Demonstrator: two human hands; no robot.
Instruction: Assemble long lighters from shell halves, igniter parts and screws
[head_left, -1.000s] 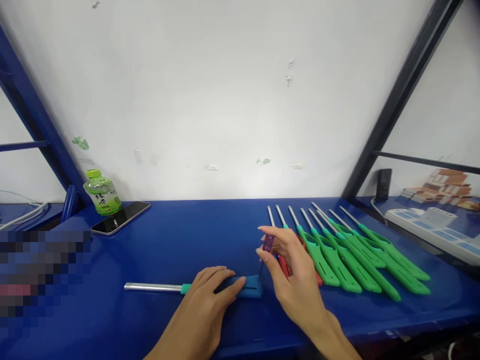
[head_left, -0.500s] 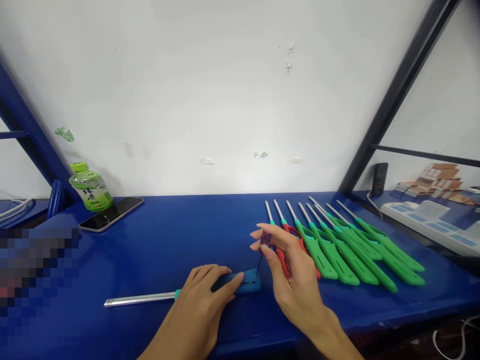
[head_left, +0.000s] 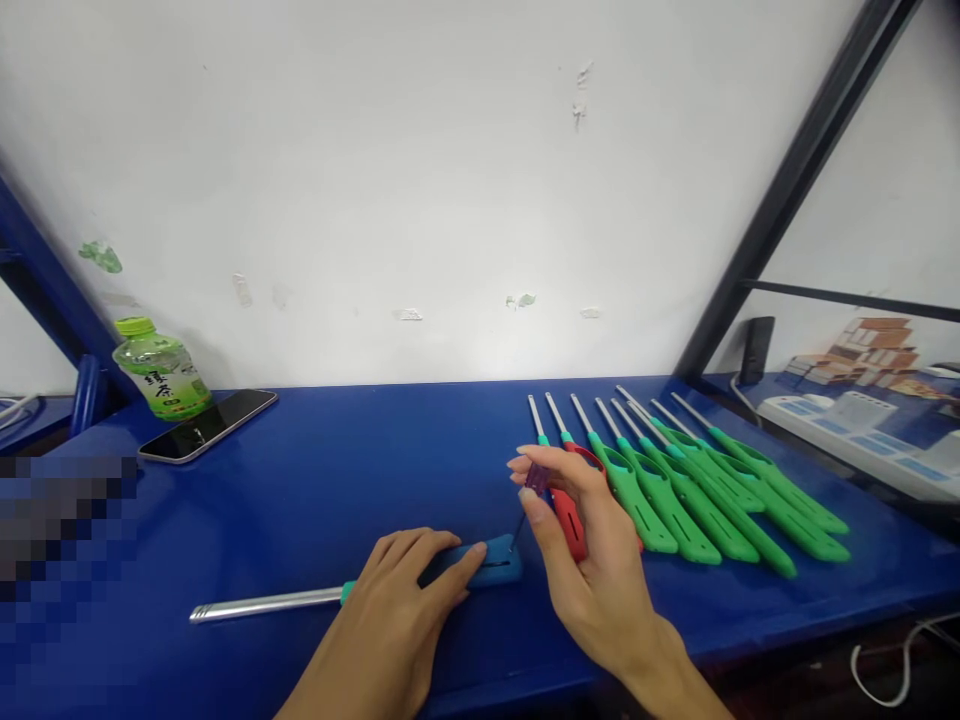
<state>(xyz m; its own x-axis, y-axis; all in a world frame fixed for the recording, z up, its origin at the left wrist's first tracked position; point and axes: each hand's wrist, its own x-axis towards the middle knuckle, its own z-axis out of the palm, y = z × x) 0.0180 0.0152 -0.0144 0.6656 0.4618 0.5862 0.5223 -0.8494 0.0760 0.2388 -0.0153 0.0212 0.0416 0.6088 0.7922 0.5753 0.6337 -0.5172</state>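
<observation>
A blue long-neck gas lighter (head_left: 501,562) lies on the blue table, its metal tube pointing left. My left hand (head_left: 409,590) is closed over its handle and covers the middle of it. Between thumb and fingers, my right hand (head_left: 589,560) pinches the purple handle of a small screwdriver (head_left: 535,479). The thin dark shaft slants down to the right end of the lighter's handle, and its tip seems to touch there. Red lighters (head_left: 568,520) lie partly hidden behind my right hand.
Several green lighters (head_left: 694,510) lie in a row on the right of the table (head_left: 360,470). At the back left are a phone (head_left: 210,425) and a green-capped bottle (head_left: 163,372). A white power strip (head_left: 847,440) sits beyond the dark post (head_left: 780,190).
The view has shifted slightly. My left hand still holds the blue lighter down, and the screwdriver stays at the same end of it, its handle leaning a little differently.
</observation>
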